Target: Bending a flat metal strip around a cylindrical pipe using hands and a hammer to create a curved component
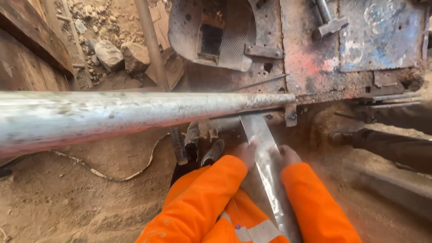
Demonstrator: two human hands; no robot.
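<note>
Orange sleeves [211, 202] fill the six o'clock edge, both arms reaching toward twelve. Between them runs a shiny metal strip [265, 166], its far end tucked under the long grey pipe [135, 114] at the rusty steel surface [310, 58]. Left hand [246, 152] clasps the strip's left edge; right hand [285, 155] presses its right edge, fingers curled. Bare dirt floor [76, 193] lies open toward eight o'clock. Rocks [121, 55] sit at eleven.

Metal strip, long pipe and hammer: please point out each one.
metal strip [263, 153], head view, shiny part between both hands
long pipe [135, 114], head view, middle of its side
hammer [330, 27], head view, its head
</note>
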